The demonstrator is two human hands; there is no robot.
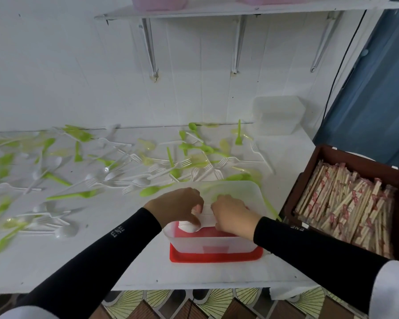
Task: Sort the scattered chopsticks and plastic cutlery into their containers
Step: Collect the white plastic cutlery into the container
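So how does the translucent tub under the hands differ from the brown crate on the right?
The translucent tub is see-through, on a red tray; the brown crate is opaque. The crate is packed with wrapped chopsticks; the tub holds just a few white spoons. Both are open-topped rectangles.

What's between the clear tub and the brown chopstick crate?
Head view: a narrow strip of white table, with one green plastic handle lying on it, close beside the right side of the clear tub and short of the chopstick crate.
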